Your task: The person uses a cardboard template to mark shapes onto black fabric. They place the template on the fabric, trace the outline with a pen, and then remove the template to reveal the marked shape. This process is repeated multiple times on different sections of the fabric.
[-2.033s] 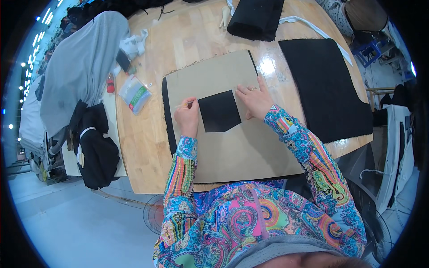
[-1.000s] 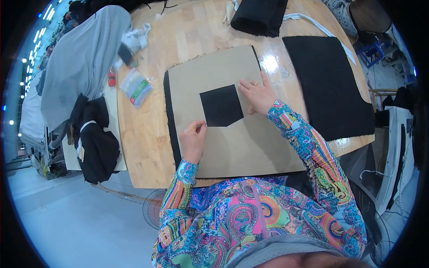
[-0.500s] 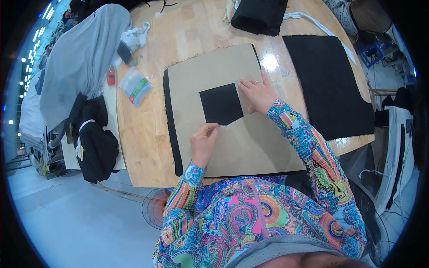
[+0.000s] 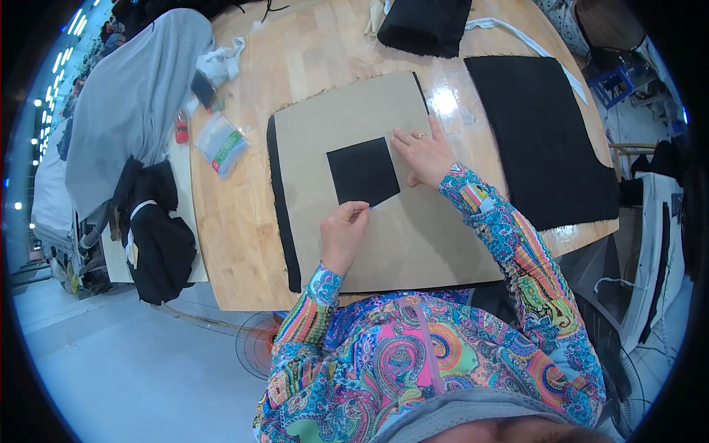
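A beige card-like sheet (image 4: 391, 251) lies over black fabric (image 4: 282, 214), which shows along its left side. In its middle is a black five-sided area (image 4: 362, 170), seemingly a cut-out with the fabric below showing through. My left hand (image 4: 345, 235) is closed in a pinch at this area's lower edge; what its fingertips hold is too small to make out. Fingers stretched, my right hand (image 4: 428, 156) lies flat on the sheet just right of the black area.
A stack of black cut fabric (image 4: 546, 140) lies on the table (image 4: 236, 244) at right. Farther back are a folded black piece (image 4: 425, 26) and a white strip (image 4: 509, 33). At left lie a plastic bag (image 4: 221, 145), a red item (image 4: 182, 128) and grey cloth (image 4: 140, 81).
My left hand has moved slightly right and up along the black area's lower edge. The right hand stays pressed on the sheet.
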`<state>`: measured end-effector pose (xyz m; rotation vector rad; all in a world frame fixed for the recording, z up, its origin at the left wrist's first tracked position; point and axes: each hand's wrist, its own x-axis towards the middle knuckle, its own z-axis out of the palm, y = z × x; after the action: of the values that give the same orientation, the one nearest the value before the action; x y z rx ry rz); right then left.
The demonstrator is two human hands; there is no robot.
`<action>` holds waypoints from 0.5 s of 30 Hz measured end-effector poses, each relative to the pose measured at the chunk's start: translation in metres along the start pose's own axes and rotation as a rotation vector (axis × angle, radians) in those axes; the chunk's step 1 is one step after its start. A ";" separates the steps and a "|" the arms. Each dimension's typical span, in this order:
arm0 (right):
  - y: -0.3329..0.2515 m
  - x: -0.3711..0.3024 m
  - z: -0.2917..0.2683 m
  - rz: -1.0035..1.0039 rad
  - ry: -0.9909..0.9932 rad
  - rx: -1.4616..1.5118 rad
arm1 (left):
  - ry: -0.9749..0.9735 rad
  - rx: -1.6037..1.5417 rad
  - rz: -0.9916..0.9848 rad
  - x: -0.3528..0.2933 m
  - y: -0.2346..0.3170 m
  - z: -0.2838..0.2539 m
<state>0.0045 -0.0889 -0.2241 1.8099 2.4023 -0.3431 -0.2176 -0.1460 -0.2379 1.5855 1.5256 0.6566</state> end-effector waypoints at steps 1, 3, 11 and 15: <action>0.000 0.000 0.000 0.001 -0.002 0.000 | 0.002 0.006 0.001 0.000 0.000 0.000; 0.000 0.001 0.000 0.000 -0.001 0.000 | 0.006 0.019 0.002 0.000 0.001 0.000; 0.002 0.001 0.004 -0.002 0.024 0.000 | 0.109 0.086 -0.008 0.007 -0.016 -0.021; 0.002 0.001 0.004 -0.002 0.027 0.006 | 0.150 0.092 -0.019 0.007 -0.014 -0.033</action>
<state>0.0058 -0.0888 -0.2281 1.8263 2.4233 -0.3288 -0.2514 -0.1334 -0.2335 1.6186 1.7001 0.7168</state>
